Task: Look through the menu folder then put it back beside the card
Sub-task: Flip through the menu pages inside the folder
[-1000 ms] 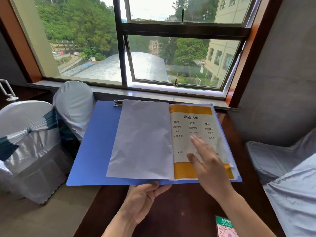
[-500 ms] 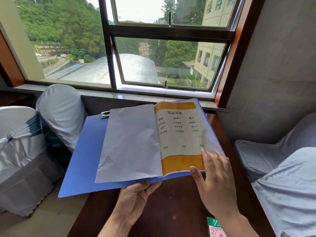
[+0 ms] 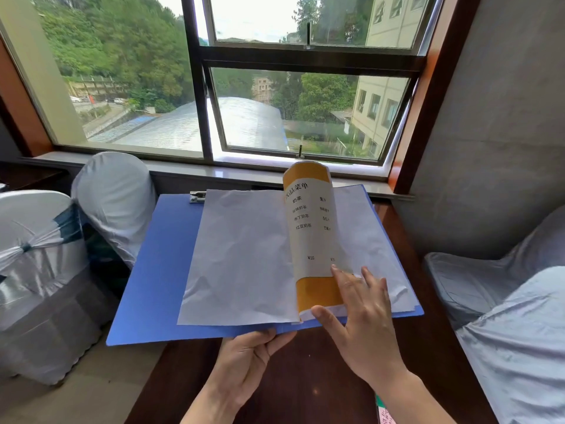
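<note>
The blue menu folder (image 3: 153, 270) lies open above the dark wooden table (image 3: 305, 377), its left cover hanging past the table edge. My left hand (image 3: 247, 359) grips its near edge at the spine from below. My right hand (image 3: 363, 319) pinches the lower corner of the orange-and-white menu page (image 3: 308, 228), which stands curled upright mid-turn. A blank white sheet (image 3: 241, 255) lies flat on the left side, more white pages on the right. A small green and pink card (image 3: 383, 413) peeks out at the bottom edge, beside my right forearm.
Two chairs in white covers, one (image 3: 33, 270) with a teal sash, stand left of the table; another (image 3: 116, 197) is near the window sill (image 3: 244, 174). Grey covered seating (image 3: 513, 316) fills the right side. A grey wall rises on the right.
My right hand slid from the flat menu page to its lower right corner and lifted it; the page now curls up toward the left. The folder has come closer in view.
</note>
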